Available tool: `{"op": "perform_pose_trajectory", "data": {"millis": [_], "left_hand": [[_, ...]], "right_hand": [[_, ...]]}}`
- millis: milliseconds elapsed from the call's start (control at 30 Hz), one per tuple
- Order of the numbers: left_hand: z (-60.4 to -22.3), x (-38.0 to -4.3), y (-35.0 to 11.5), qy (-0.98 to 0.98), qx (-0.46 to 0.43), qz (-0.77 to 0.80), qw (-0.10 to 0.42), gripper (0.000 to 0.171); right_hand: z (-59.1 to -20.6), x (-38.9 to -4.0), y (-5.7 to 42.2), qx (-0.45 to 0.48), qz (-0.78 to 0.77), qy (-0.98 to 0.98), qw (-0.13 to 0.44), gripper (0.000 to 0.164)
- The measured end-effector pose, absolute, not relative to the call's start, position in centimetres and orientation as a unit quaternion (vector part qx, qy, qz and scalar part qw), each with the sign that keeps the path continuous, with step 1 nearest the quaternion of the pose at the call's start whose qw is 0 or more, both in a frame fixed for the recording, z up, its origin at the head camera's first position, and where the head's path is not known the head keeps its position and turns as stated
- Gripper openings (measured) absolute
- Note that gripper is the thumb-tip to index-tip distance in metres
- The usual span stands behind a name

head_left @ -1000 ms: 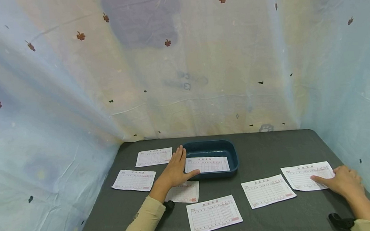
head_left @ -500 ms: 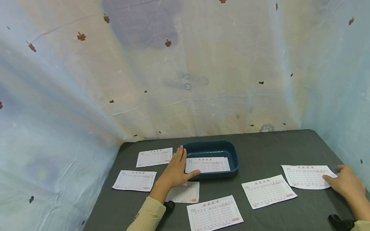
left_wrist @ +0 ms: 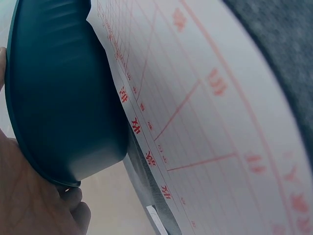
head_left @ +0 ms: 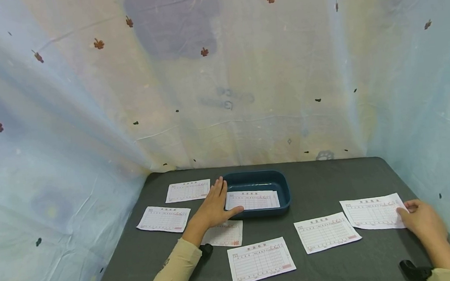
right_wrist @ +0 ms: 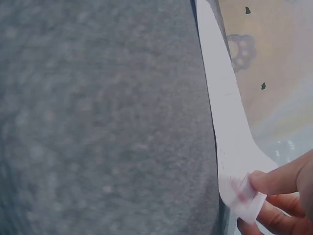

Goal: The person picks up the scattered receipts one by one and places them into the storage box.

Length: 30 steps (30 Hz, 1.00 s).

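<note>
My left hand [head_left: 213, 206] lies against the left side of a dark blue tray [head_left: 283, 191], its fingers straight along the rim and the thumb spread at the front edge. In the left wrist view that hand [left_wrist: 29, 196] touches the tray wall [left_wrist: 63, 98], and a printed receipt [left_wrist: 195, 122] fills the right side. Over on the right, my right hand [head_left: 425, 221] pinches the right edge of a receipt sheet [head_left: 372, 212]. The right wrist view shows thumb and fingers [right_wrist: 281, 181] holding the sheet's corner, with the sheet [right_wrist: 225, 112] seen nearly edge-on.
Receipts lie inside the tray [head_left: 251, 200]. Other receipts rest on the dark table [head_left: 325, 181]: one at back left [head_left: 188, 191], one at left [head_left: 163, 219], one partly under my left wrist [head_left: 225, 235], one in front [head_left: 261, 261], one right of centre [head_left: 327, 232].
My right hand has shifted slightly right to the receipt's edge and now pinches it. That receipt has turned a little and its right side has risen. The left hand has stayed still.
</note>
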<state>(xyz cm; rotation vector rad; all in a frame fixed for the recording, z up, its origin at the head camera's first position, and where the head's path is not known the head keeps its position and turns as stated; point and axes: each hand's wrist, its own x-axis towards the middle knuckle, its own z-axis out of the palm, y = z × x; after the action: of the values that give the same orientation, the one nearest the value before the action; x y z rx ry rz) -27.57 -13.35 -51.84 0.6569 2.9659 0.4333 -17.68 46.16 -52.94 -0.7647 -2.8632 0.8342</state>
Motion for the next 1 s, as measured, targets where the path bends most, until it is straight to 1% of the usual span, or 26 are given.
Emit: {"op": "perform_pose_trajectory", "data": {"millis": [167, 367, 500, 833, 1000], "left_hand": [[-51.8, -27.5, -13.4, 0.966, 0.214, 0.141, 0.035, 0.12], [-51.6, -27.4, -13.3, 0.965, 0.213, 0.147, 0.038, 0.121], [-51.5, -27.3, -13.4, 0.963, 0.219, 0.152, 0.029, 0.119], [-51.4, -27.2, -13.3, 0.964, 0.215, 0.156, 0.027, 0.119], [-51.6, -27.4, -13.3, 0.963, 0.216, 0.158, 0.028, 0.118]], "right_hand": [[-52.6, -17.7, 46.1, -0.249, 0.269, -0.927, 0.076, 0.042], [-52.1, -18.1, 45.8, -0.251, 0.287, -0.919, 0.103, 0.042], [-51.9, -18.3, 45.5, -0.234, 0.305, -0.914, 0.127, 0.04], [-51.1, -18.7, 43.7, -0.189, 0.338, -0.907, 0.165, 0.038], [-50.8, -19.1, 42.2, -0.176, 0.357, -0.901, 0.17, 0.039]]}}
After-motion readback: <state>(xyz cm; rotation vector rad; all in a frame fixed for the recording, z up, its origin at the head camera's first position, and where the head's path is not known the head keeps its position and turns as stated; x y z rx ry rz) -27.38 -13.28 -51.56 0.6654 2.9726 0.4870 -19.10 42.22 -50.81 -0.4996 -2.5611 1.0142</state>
